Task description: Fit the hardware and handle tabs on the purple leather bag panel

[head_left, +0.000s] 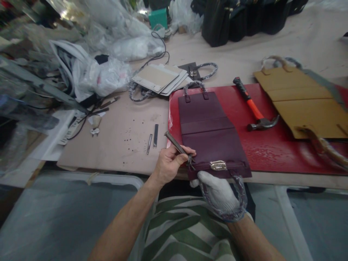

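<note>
Gripping a grey metal punch (178, 146), the bare left hand (170, 165) sets its tip on the purple leather bag panel (209, 134), centre frame. The gloved right hand (217, 192) clasps that panel's near edge.

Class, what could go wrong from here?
The punch in the left hand has its tip on the purple bag near the clasp; a slip might scar the leather. The bag's near edge seems to overhang the table, gripped by the right hand; it could slide off.
</note>
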Tool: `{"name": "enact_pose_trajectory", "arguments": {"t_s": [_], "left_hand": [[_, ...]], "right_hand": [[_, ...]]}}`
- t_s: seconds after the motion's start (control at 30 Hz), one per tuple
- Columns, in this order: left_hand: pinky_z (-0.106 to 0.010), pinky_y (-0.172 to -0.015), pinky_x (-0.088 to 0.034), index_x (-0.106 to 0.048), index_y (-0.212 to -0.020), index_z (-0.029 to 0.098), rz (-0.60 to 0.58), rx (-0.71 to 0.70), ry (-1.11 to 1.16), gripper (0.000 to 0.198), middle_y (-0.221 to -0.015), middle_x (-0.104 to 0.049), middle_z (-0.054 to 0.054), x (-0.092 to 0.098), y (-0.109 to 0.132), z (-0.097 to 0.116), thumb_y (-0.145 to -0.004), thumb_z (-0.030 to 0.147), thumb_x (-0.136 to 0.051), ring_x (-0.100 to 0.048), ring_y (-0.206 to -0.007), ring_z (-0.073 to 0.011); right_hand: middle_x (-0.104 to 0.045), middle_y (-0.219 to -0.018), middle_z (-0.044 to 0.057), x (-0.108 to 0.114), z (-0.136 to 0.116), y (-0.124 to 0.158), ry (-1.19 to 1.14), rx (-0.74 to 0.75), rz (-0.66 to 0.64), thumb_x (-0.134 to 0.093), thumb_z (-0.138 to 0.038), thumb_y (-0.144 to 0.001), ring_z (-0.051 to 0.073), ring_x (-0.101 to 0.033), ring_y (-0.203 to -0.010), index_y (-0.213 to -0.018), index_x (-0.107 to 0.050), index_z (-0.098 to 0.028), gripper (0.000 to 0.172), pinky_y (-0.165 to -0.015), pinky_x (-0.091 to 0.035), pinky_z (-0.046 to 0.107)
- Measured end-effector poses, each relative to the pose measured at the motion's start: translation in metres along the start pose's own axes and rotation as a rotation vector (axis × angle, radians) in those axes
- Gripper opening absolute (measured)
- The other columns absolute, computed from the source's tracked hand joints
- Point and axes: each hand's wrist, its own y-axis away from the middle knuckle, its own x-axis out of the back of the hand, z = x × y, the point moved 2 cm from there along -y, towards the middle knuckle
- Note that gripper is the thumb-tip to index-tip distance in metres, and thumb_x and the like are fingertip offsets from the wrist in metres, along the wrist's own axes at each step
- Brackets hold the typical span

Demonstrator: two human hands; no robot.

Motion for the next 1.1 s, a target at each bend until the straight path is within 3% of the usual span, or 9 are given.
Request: {"name": "enact_pose_trajectory", "arguments": {"t_s": [0.3,0.43,0.57,0.7,1.1], "left_hand": [[-0.032,-0.089,-0.058,-0.075,-0.104,0.017,0.013,-0.050,-0.219,0.023,-0.105,-0.079,-0.010,-0.002,0.003,0.005,-0.095,0.037,-0.067,-0.074,-0.097,-0.0216],[-0.033,-0.091,-0.058,-0.074,-0.104,0.018,0.041,-0.094,-0.230,0.022,-0.105,-0.079,-0.010,-0.005,0.004,0.004,-0.095,0.036,-0.066,-0.074,-0.100,-0.0222],[-0.034,-0.089,-0.060,-0.073,-0.102,0.017,0.057,-0.040,-0.140,0.025,-0.102,-0.079,-0.010,-0.004,0.004,0.000,-0.094,0.041,-0.067,-0.076,-0.096,-0.0226],[-0.033,-0.088,-0.060,-0.071,-0.100,0.016,0.073,-0.037,-0.067,0.024,-0.100,-0.079,-0.010,-0.004,0.006,0.000,-0.094,0.039,-0.068,-0.076,-0.094,-0.0222],[-0.033,-0.091,-0.058,-0.068,-0.102,0.018,0.073,-0.202,-0.310,0.020,-0.105,-0.078,-0.011,-0.009,0.013,0.003,-0.099,0.036,-0.060,-0.074,-0.100,-0.0216]], "right_hand": [[-0.070,-0.074,0.001,0.000,-0.003,0.000,0.080,0.019,-0.019,-0.077,-0.031,-0.079,0.018,-0.063,-0.063,-0.086,-0.073,-0.022,0.012,-0.066,-0.055,0.033],[-0.066,-0.064,0.003,0.003,-0.008,0.001,0.184,-0.044,-0.003,-0.083,-0.043,-0.074,0.017,-0.061,-0.055,-0.072,-0.069,-0.019,0.027,-0.057,-0.052,0.031],[-0.066,-0.066,0.001,0.011,-0.003,0.004,0.148,-0.202,0.030,-0.087,-0.049,-0.070,0.014,-0.057,-0.049,-0.083,-0.069,-0.019,0.037,-0.046,-0.047,0.027],[-0.067,-0.069,0.001,0.015,0.002,0.005,0.071,-0.231,0.030,-0.088,-0.045,-0.070,0.015,-0.059,-0.053,-0.086,-0.070,-0.020,0.035,-0.049,-0.052,0.028],[-0.067,-0.069,0.000,0.017,0.005,0.004,0.033,-0.291,0.053,-0.091,-0.044,-0.066,0.014,-0.059,-0.053,-0.088,-0.067,-0.020,0.040,-0.050,-0.052,0.028]]}}
